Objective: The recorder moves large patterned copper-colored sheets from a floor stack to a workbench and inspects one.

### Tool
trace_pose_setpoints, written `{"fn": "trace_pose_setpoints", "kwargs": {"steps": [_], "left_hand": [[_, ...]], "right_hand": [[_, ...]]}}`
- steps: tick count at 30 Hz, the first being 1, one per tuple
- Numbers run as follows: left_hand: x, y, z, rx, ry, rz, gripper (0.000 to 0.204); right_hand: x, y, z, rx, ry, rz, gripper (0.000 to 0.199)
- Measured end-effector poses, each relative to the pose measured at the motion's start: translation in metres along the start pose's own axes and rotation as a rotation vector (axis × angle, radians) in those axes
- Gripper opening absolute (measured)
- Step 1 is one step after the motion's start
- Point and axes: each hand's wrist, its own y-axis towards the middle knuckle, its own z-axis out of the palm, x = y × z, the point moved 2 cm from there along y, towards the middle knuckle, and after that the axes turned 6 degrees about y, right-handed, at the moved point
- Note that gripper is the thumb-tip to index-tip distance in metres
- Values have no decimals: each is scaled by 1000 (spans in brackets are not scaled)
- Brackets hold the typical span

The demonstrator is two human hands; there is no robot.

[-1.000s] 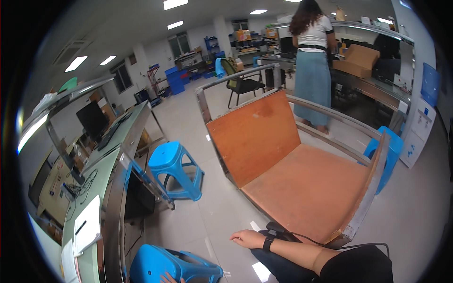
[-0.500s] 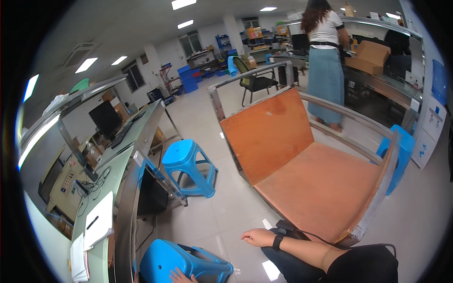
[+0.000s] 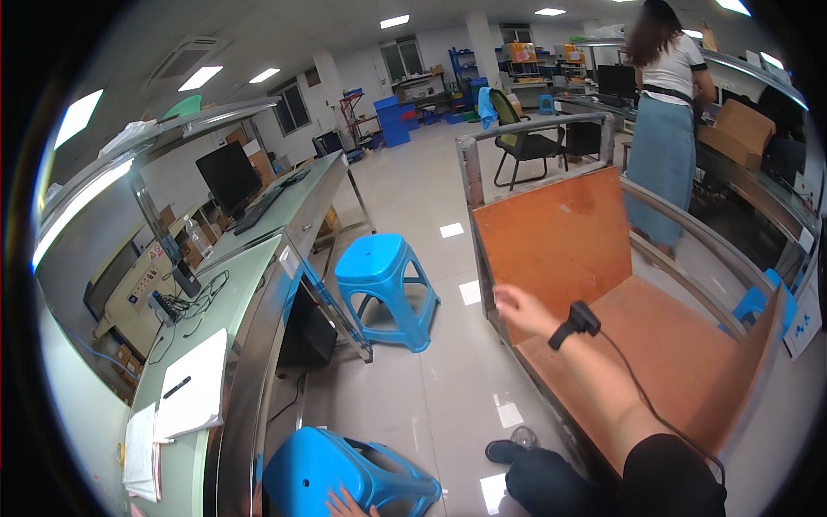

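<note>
At the bottom edge, the fingers of my left hand (image 3: 347,504) lie spread on a blue plastic stool (image 3: 297,474); the rest of that hand is cut off. My right hand (image 3: 519,308) reaches forward with its fingers apart and nothing in them. It is in front of the near left side of a metal-framed cart (image 3: 655,336) with orange-brown boards; whether it touches the frame I cannot tell. A black band with a small device and a cable (image 3: 575,325) is on my right wrist.
A second blue stool (image 3: 386,293) stands ahead, beside the green-topped workbench (image 3: 258,250) with papers (image 3: 196,379), cables and a monitor (image 3: 229,177). A black mesh chair (image 3: 527,146) is beyond the cart. At far right a person (image 3: 663,138) stands at another bench with a cardboard box (image 3: 736,133).
My right hand has moved forward and up from near my lap to the cart's side, its fingers opening. The view has turned left. My left hand stays on the stool.
</note>
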Motion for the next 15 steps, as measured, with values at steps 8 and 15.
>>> {"fn": "trace_pose_setpoints", "kwargs": {"steps": [8, 15], "left_hand": [[-13, 10, -4, 39, -60, 19, 78], [82, -30, 121, -132, 115, 97, 72]], "right_hand": [[-24, 209, -36, -465, -389, -283, 78], [-30, 311, -35, -681, -262, -145, 65]]}}
